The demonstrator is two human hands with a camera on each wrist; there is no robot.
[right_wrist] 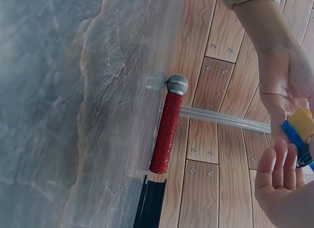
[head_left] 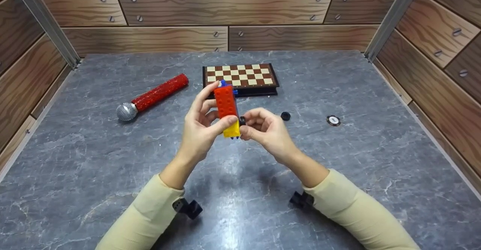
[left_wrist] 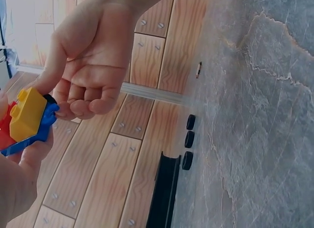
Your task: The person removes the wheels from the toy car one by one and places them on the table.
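My left hand (head_left: 197,128) holds up a toy vehicle of building bricks, fingers on its far side and thumb across its front. It has a red brick (head_left: 226,101), a yellow brick (head_left: 232,130) and a blue base (left_wrist: 47,124). At its right side, my right hand (head_left: 272,133) pinches a small black wheel (head_left: 242,121) between thumb and fingers, against the blue base. How firmly the wheel sits there cannot be told. Three black wheels (left_wrist: 189,139) stand on the table in the left wrist view; the head view shows one loose wheel (head_left: 285,116) right of my hands.
Behind my hands lies a checkered game board box (head_left: 244,74). A red glittery microphone (head_left: 159,93) with a silver head rests to the left. To the right is a black and white poker chip (head_left: 333,120). Wood-patterned walls (head_left: 225,7) border the grey marbled table (head_left: 94,167).
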